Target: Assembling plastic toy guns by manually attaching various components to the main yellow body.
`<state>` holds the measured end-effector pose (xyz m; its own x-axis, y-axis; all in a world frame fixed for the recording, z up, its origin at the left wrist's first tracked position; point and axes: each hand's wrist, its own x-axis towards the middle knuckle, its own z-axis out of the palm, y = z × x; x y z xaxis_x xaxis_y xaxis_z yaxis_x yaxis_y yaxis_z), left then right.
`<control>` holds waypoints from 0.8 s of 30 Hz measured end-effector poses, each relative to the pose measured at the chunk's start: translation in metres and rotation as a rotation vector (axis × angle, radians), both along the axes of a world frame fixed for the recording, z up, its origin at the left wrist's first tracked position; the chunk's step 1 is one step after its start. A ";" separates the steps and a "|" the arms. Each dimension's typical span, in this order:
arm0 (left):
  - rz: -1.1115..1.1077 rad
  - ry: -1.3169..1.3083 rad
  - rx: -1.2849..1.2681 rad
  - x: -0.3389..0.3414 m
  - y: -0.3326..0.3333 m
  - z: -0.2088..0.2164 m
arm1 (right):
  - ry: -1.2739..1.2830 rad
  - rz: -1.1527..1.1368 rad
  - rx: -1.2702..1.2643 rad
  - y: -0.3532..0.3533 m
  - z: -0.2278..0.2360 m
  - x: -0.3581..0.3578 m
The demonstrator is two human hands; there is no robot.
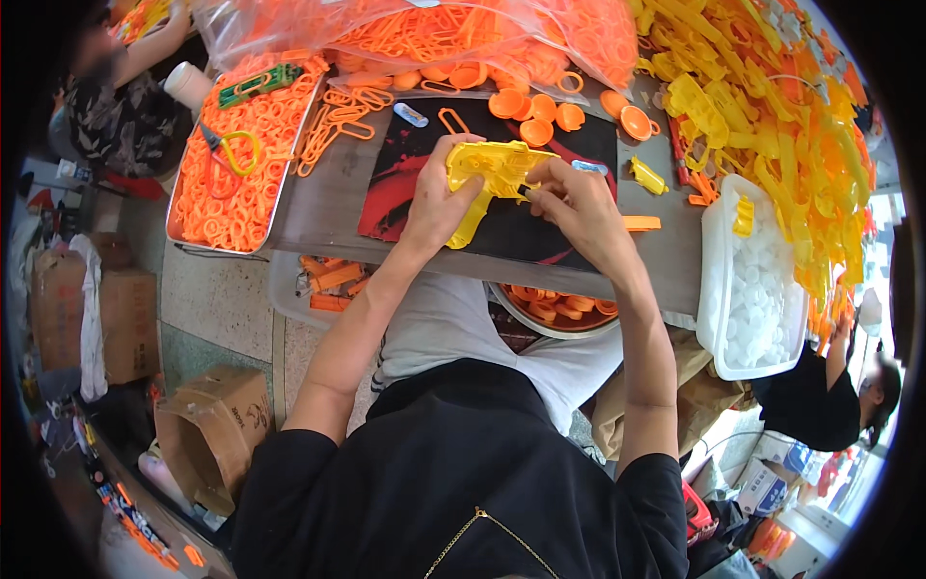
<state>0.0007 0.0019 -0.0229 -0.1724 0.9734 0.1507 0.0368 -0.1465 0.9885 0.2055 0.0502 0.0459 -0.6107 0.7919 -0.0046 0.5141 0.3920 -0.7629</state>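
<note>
My left hand (pixel 442 198) grips a yellow plastic toy-gun shell (pixel 497 166) by its handle end, thumb laid across its inner side. The hollow, ribbed inside of the shell faces up toward me. At the shell's right end my right hand (pixel 579 205) is closed in a pinch; whatever sits between its fingertips is too small to make out. Both hands are over a black and red mat (pixel 405 145) on the table. Beyond them lie several round orange caps (pixel 536 132) and an orange loop (pixel 453 121).
At left, a tray (pixel 172 227) holds orange rings and scissors (pixel 231 159). Yellow shells (pixel 738 106) are heaped at right, above a white bin (pixel 714 318) of translucent pieces. Bagged orange parts (pixel 453 39) line the back. A basin (pixel 569 333) stands below the table edge. Other people are at both sides.
</note>
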 end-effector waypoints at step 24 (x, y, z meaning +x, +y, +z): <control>-0.067 0.093 -0.006 0.018 -0.001 0.025 | 0.126 -0.166 0.101 -0.004 -0.030 0.004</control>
<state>0.0187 0.0008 0.0021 -0.0923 0.9833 0.1571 0.1185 -0.1458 0.9822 0.2097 0.0465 0.0164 -0.4631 0.8739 0.1478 0.4813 0.3880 -0.7860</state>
